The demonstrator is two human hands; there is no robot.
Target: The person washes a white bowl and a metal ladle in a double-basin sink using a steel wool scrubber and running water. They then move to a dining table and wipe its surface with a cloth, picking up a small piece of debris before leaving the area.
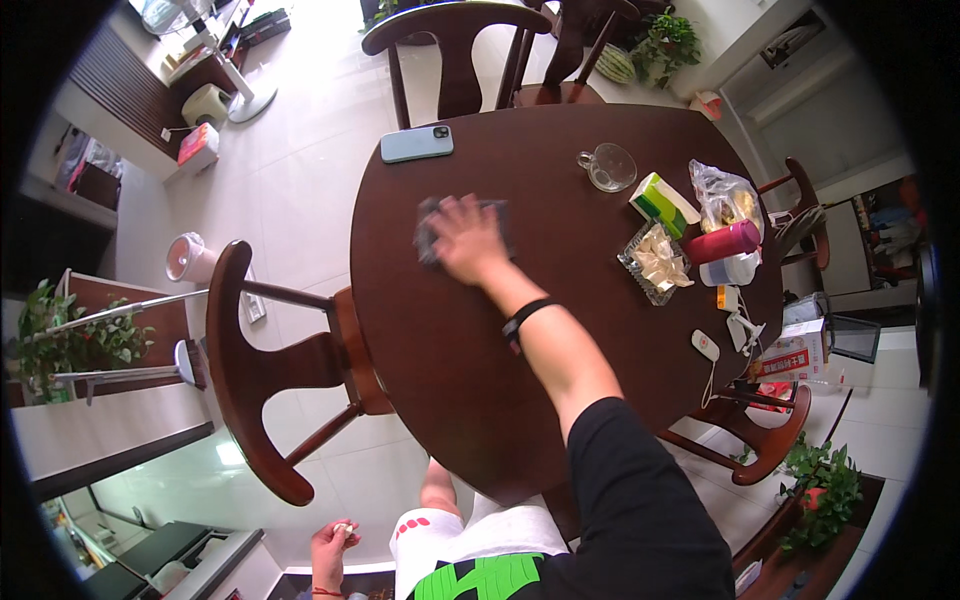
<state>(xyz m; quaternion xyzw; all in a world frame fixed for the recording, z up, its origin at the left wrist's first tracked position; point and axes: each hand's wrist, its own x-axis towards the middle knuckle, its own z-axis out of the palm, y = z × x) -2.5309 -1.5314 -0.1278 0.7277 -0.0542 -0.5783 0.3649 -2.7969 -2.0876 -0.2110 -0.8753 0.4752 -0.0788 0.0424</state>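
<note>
My right hand (471, 238) lies spread and slightly blurred on a dark grey cloth (429, 240), pressing it flat on the dark brown wooden table (480, 375). Parts of the cloth show on both sides of the fingers. Beyond it, near the far left rim, a light blue phone (417, 144) rests face down. Low in the picture, off the table, my left hand (334, 546) is closed around a small whitish crumpled thing (343, 529), too small to identify.
At the table's right stand a glass cup (611, 168), a tissue pack (664, 204), a glass dish (637, 262) of wrapped items, a plastic bag (724, 191), a red bottle (724, 241) and a corded white device (705, 345). Wooden chairs (232, 375) surround the table.
</note>
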